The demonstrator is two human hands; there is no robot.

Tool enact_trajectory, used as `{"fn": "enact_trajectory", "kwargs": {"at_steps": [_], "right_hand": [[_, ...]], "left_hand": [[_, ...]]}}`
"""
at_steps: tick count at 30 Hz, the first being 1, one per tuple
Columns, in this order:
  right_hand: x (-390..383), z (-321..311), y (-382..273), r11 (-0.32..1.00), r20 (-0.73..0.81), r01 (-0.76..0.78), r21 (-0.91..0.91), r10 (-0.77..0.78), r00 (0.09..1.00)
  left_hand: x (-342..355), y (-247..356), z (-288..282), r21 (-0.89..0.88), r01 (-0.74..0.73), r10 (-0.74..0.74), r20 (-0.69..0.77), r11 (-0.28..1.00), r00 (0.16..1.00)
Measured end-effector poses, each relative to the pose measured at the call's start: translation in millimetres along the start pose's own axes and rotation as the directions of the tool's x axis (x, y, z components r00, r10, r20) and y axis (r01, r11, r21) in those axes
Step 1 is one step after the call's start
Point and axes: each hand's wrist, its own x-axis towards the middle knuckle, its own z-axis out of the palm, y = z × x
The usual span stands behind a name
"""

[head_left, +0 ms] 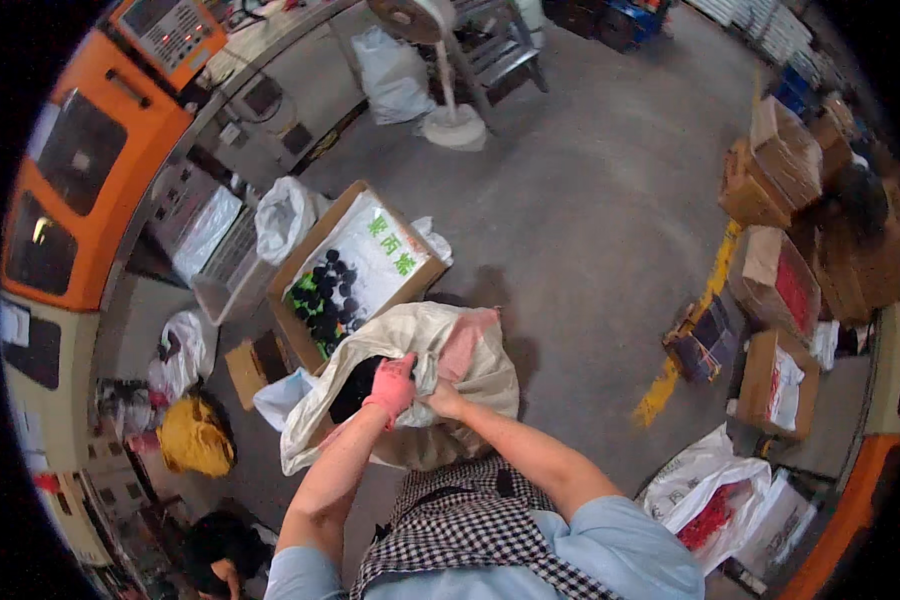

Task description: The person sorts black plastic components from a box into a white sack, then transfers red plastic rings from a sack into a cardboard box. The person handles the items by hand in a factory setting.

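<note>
Cardboard box (322,232) of dark round parts at 10 o'clock; left hand (392,385), pink-gloved, grasping rim of pale woven sack (490,380) at centre; right hand (444,400) gripping sack edge, touching left; red-filled bag (715,500) at 4 o'clock.

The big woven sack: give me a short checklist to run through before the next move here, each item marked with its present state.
1. Left hand, in a pink glove, grips the woven sack at its mouth: ok.
2. Right hand on the sack's edge: ok; the fingers are hidden in the folds.
3. Sack mouth open, dark contents showing: ok.
4. Cardboard box beyond the sack open, black round pieces inside: ok.
5. Sack's fill level: cannot tell.
</note>
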Motion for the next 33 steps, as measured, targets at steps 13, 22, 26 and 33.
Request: {"fn": "enact_trajectory", "kwargs": {"at_steps": [13,22,26,33], "right_hand": [[-122,-155,-64,0.878,-0.509,0.459,0.139,-0.334,0.793],[-116,-78,-130,0.441,-0.348,0.05,-0.896,-0.768,0.537],[-154,-68,-122,0.388,-0.336,-0.222,-0.895,-0.256,0.906],[-220,-29,-140,0.721,-0.559,0.08,-0.689,-0.598,0.575]], "left_hand": [[-128,1,-105,-0.713,0.429,0.086,0.562,0.555,0.823],[40,-40,-46,-0.396,0.092,0.049,0.331,0.914,0.942],[82,-29,-85,-0.435,0.369,-0.334,0.158,0.821,0.929],[-1,57,-134,-0.071,-0.158,0.14,-0.212,0.985,0.967]]}}
